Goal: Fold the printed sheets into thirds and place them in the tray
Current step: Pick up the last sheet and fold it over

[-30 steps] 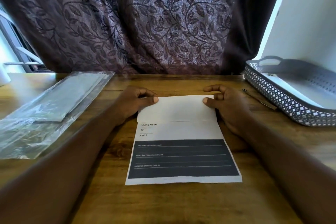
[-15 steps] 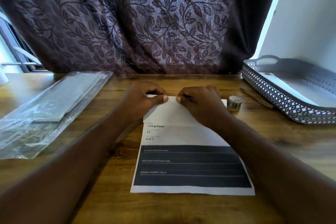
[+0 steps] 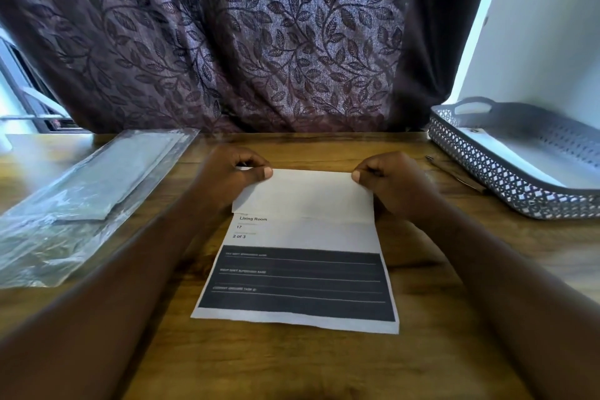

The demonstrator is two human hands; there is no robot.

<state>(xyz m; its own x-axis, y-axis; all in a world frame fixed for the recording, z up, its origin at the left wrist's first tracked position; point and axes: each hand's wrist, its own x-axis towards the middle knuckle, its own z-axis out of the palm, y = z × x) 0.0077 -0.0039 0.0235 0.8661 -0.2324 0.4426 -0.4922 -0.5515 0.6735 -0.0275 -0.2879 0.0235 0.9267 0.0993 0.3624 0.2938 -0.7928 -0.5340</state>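
The printed sheet (image 3: 298, 247) lies on the wooden table (image 3: 292, 364) in front of the person, with its far third already turned down over the middle. The left hand (image 3: 232, 177) pinches the left end of the fold between thumb and fingers, and the right hand (image 3: 389, 182) pinches the right end in the same way. The near dark part is not yet folded. The flap's edge looks a little slanted against the text below, so a hard crease now may fix a crooked third, and the second fold would then not meet it well. If one hand pulls more, the sheet may turn on the smooth table. The tray (image 3: 506, 185) waits at the right, apart from the sheet, with a white sheet already inside
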